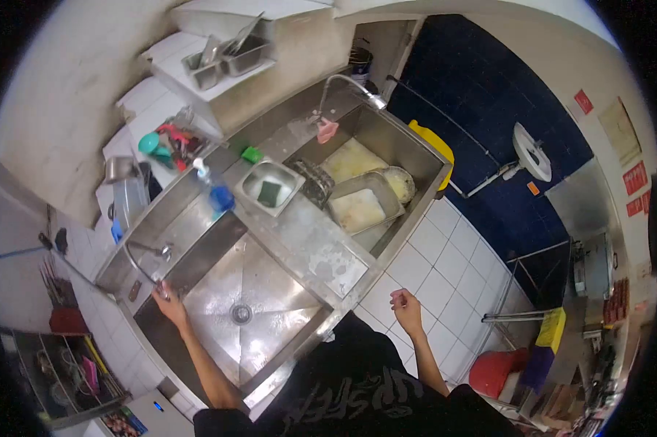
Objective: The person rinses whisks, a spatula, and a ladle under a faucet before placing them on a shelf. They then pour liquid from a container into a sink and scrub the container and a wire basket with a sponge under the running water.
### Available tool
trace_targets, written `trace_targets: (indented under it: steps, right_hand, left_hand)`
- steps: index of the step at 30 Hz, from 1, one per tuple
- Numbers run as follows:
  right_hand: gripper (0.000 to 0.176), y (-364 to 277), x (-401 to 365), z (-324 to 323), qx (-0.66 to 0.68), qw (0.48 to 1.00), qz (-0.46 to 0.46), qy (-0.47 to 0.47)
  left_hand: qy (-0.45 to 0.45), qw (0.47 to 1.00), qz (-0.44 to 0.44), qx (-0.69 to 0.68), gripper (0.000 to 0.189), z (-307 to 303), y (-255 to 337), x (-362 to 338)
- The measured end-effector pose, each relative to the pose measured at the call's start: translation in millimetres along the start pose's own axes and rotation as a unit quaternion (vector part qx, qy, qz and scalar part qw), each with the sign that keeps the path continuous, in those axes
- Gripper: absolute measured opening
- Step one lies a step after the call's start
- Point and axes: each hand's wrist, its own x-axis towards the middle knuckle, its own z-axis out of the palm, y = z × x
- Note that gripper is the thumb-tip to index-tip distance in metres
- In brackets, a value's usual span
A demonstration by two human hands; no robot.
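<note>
My left hand [171, 306] reaches over the left basin of a steel sink [223, 291]. Its fingers are closed around the end of the curved faucet spout [140, 268]. Below them lies the bare basin floor, wet around its round drain [240, 314]. My right hand [407, 313] is held up over the white floor tiles, clear of the sink's edge. The fingers of that hand are curled in, and nothing shows in them.
A steel pan [270, 186] with a dark green pad [268, 194] sits on the divider near a blue soap bottle [220, 198]. The right basin [416, 146] holds cloudy water, a rectangular pan [365, 207] and a round container [400, 183]. A second faucet [372, 98] arches above.
</note>
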Motion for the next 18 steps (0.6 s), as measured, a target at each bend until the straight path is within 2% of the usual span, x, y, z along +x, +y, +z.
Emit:
trace_targets:
  steps: [1,2,3,5,6,7,8,9,10,11,13,14,16,17,18]
  right_hand:
    - [0.01,2,8,-4,0.009,1.0,0.002,0.01]
    - [0.01,5,14,-10,0.002,1.0,-0.006,0.016]
    - [0.01,9,19,-16,-0.006,1.0,-0.012,0.021]
    - [0.011,26,37,-35,0.0,1.0,0.007,0.024]
    - [0.013,35,48,-45,-0.001,1.0,0.017,0.016]
    - [0.012,44,62,-58,0.0,1.0,0.018,0.018]
    - [0.012,55,79,-73,0.003,1.0,0.02,0.016]
    - [0.012,67,99,-90,-0.011,1.0,0.015,0.01]
    - [0.012,82,119,-107,-0.024,1.0,0.01,0.0]
    - [0.014,96,140,-125,-0.031,0.999,0.022,0.005]
    - [0.015,123,175,-166,-0.115,0.993,0.027,-0.009]
    - [0.014,134,190,-184,-0.096,0.995,0.02,0.022]
    - [0.012,145,216,-215,-0.056,0.998,0.025,0.018]
    - [0.012,158,230,-227,-0.038,0.998,0.037,0.034]
    - [0.013,166,243,-237,-0.022,0.997,0.049,0.052]
  left_hand:
    - [0.015,0.998,-0.02,-0.05,0.052,0,6,-10]
    - [0.061,0.997,0.006,-0.037,0.055,4,-2,-20]
    - [0.067,0.995,-0.034,-0.068,0.054,4,-3,-40]
    - [0.061,0.995,-0.081,0.017,0.052,15,-27,-84]
    - [0.015,0.96,-0.252,-0.124,0.048,25,-32,-97]
    - [-0.031,0.873,-0.413,-0.258,0.046,37,-40,-115]
    - [-0.112,0.873,-0.301,-0.366,0.045,38,-101,-104]
    - [-0.21,0.819,-0.184,-0.502,0.044,39,-150,-94]
    - [-0.309,0.726,-0.098,-0.606,0.043,42,-168,-86]
    - [-0.027,0.777,-0.257,-0.573,0.039,43,-179,-90]
    - [0.152,0.882,-0.197,-0.4,0.032,57,-78,-91]
    - [0.239,0.908,-0.19,-0.287,0.03,67,45,-93]
    - [0.122,0.941,-0.115,-0.295,0.029,98,42,-117]
    - [0.021,0.972,-0.134,-0.191,0.032,120,53,-132]
    - [-0.08,0.981,-0.154,-0.085,0.036,154,76,-155]
